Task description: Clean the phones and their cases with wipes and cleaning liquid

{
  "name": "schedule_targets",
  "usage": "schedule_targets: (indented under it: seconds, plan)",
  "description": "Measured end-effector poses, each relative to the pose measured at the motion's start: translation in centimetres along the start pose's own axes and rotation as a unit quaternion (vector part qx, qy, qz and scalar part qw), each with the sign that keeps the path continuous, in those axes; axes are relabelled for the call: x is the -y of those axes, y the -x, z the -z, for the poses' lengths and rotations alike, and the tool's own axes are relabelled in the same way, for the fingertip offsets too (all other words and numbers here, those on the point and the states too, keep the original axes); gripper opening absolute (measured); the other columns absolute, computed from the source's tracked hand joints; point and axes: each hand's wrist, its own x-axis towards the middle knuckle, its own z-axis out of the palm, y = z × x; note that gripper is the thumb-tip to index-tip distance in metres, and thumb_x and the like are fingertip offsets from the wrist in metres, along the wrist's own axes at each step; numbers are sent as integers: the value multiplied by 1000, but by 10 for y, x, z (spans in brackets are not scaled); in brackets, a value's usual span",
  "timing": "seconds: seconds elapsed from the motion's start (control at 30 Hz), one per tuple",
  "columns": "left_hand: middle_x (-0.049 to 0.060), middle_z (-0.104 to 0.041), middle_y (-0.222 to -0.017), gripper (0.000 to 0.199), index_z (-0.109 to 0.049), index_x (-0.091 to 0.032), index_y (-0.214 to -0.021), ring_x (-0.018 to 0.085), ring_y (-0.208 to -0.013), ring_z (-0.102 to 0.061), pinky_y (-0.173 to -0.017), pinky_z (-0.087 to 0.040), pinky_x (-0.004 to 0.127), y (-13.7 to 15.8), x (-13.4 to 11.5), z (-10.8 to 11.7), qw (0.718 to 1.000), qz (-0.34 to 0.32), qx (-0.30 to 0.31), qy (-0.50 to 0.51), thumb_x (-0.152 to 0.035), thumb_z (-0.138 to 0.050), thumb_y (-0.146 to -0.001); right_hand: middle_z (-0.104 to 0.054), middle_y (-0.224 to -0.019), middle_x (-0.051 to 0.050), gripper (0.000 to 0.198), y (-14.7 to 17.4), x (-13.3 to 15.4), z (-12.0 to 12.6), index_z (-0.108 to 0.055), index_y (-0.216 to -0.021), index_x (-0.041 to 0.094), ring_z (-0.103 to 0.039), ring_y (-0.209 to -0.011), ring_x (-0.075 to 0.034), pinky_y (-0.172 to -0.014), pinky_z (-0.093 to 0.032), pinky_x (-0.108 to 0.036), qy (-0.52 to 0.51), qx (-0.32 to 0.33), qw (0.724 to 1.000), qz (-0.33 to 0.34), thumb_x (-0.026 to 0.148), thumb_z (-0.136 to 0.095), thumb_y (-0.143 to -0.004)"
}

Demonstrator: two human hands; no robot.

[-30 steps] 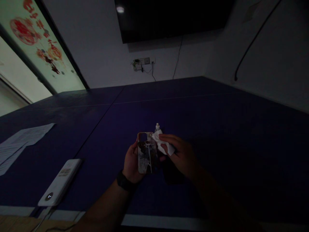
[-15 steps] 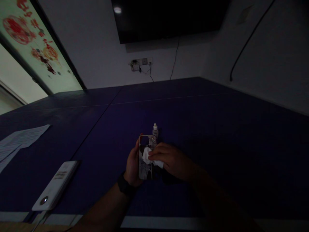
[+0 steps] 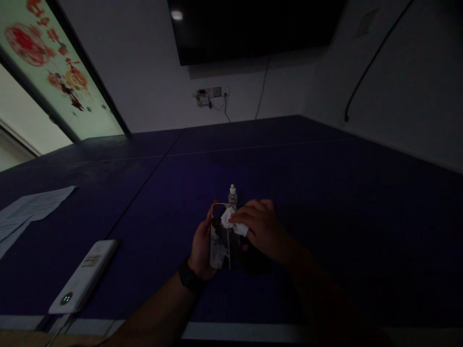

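Observation:
My left hand (image 3: 201, 243), with a dark watch on its wrist, is closed round the left edge of a patterned phone case (image 3: 220, 246). The case is held upright above the table, its printed back facing me and its camera cutout at the top left. Between the fingers of my right hand (image 3: 262, 224) is a crumpled white tissue (image 3: 227, 218), pressed on the upper part of the case. Just behind the case stands a small clear dropper bottle (image 3: 233, 193) with a white cap; its lower part is hidden by the case.
On the dark blue table (image 3: 173, 193) a white power bank (image 3: 85, 277) with a lit display and a cable lies to the left. Printed papers (image 3: 34, 207) lie farther left. A wall socket (image 3: 213, 91) and a dark screen (image 3: 253, 29) are on the wall beyond.
My right hand has moved the tissue up and slightly right, from the middle of the case to its upper part. The case has shifted and turned slightly in my left hand.

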Motion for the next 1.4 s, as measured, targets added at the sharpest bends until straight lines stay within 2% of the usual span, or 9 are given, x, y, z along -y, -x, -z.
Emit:
schedule_targets:
  seconds: [0.07, 0.23, 0.43, 0.67, 0.83, 1.0, 1.17, 1.33, 1.4]
  plan:
    - [6, -75, -108, 47, -52, -24, -146, 20, -83, -72, -80, -57, 33, 1, 0, -1, 1000, 1, 5, 5, -38, -47, -102, -75, -115, -5, 49, -1, 1, -1, -71, -117, 27, -57, -105, -26, -87, -33, -45, 17, -18, 999, -29, -4, -56, -83]
    - [5, -76, -104, 43, -54, -22, -143, 17, -78, -72, -81, -57, 30, 1, 1, -6, 997, -67, -26, 13, -31, -48, -102, -70, -119, -8, 46, 3, 4, 0, -68, -126, 23, -54, -108, -28, -88, -38, -43, -9, 44, 999, 29, 5, -65, -84]
    - [4, -76, -106, 41, -57, -24, -142, 16, -82, -72, -83, -55, 27, -1, 2, -6, 997, -60, -35, 33, -31, -48, -102, -71, -112, -8, 40, 1, 11, -14, -71, -120, 22, -55, -102, -27, -83, -38, -42, 29, -13, 999, 17, 2, -62, -86]
    - [3, -75, -85, 38, -64, -17, -133, 11, -57, -63, -54, -47, 21, 1, 2, -12, 998, -30, -31, 51, -31, -48, -102, -71, -102, 0, 29, 2, 18, -16, -73, -111, 26, -57, -100, -22, -85, -39, -39, -41, 75, 986, 143, 10, -70, -86]
    - [2, -75, -85, 37, -65, -18, -132, 11, -56, -62, -54, -47, 21, 3, 2, -14, 998, -38, -27, 38, -29, -51, -100, -72, -105, -6, 30, 1, 14, -18, -73, -112, 24, -54, -101, -25, -85, -36, -41, 19, -36, 999, 33, 8, -65, -89]
    - [1, -72, -78, 38, -65, -18, -132, 13, -59, -63, -57, -48, 21, 3, 1, -11, 999, -34, -24, 27, -31, -51, -99, -71, -103, 0, 31, 4, 16, -15, -74, -114, 29, -55, -103, -22, -85, -36, -37, -36, 83, 987, 131, 13, -72, -88]
    - [3, -73, -85, 42, -61, -19, -138, 14, -62, -64, -67, -52, 25, 3, 1, -13, 999, -34, -26, 34, -33, -46, -102, -72, -104, -5, 32, 1, 15, -20, -74, -113, 25, -53, -101, -25, -84, -35, -41, 7, -27, 999, 38, 6, -68, -87]
    - [3, -74, -86, 41, -63, -18, -136, 13, -65, -67, -59, -50, 21, 4, 2, -12, 998, -27, -40, 33, -32, -47, -101, -71, -105, -2, 33, -2, 18, -23, -74, -114, 27, -55, -104, -24, -87, -39, -41, -42, 34, 993, 104, 9, -68, -88]
    - [3, -75, -90, 42, -61, -19, -138, 14, -70, -69, -65, -52, 22, 4, 2, -12, 998, -35, -45, 26, -31, -47, -101, -71, -104, -4, 35, -2, 15, -22, -74, -115, 26, -55, -101, -25, -84, -39, -41, -27, 13, 997, 65, 7, -66, -87]
